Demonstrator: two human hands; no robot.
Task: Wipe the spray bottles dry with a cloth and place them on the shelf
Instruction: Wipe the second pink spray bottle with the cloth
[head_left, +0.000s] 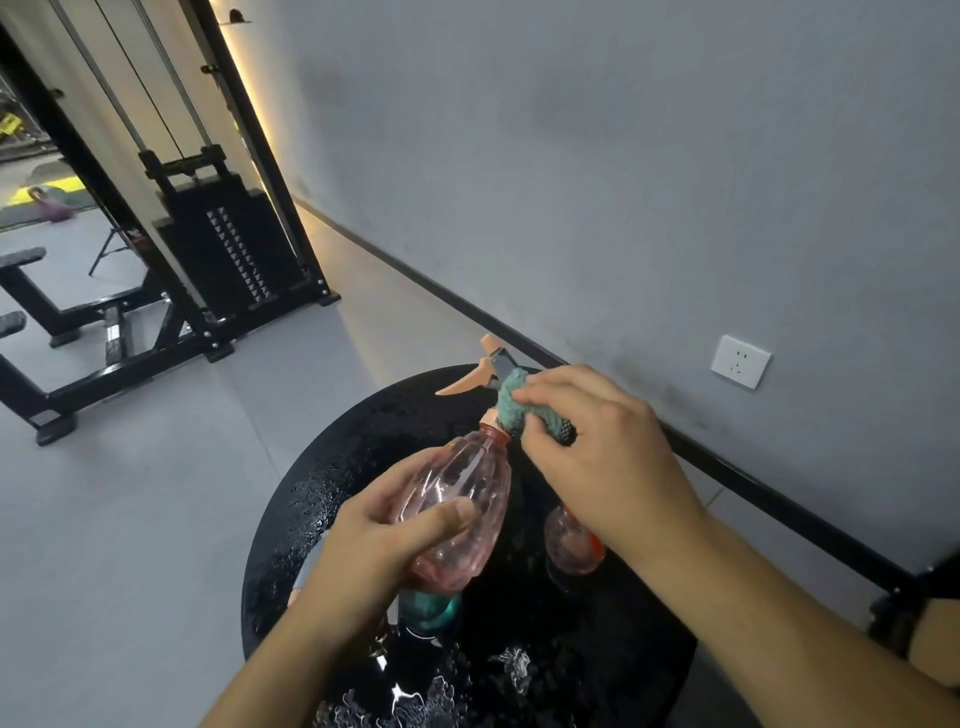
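Two bare hands work over a round black table (291, 499) whose top is beaded with water drops. Left hand (374, 540) grips the body of a pink spray bottle (457, 499), fingers curled round it from beneath, thumb laid across the front. Bottle held above the table, tilted, neck pointing up and away; peach trigger head (480, 371) at the top, nozzle aimed left. Right hand (597, 447) pinches a teal cloth (511, 397), fingers curled round the wad, pressing it against the rear of the trigger head and the neck just above the peach collar.

A second pink spray bottle (569, 545) stands on the table, partly hidden under the right wrist. A teal bottle (428, 613) sits below the held bottle, just beside the left forearm; only part of its body shows.

Grey wall (623, 156) on the right carries a white socket (740, 361). A black weight-stack machine (223, 249) stands on the grey floor at left, with a bench (21, 260) beside it. No shelf in view.
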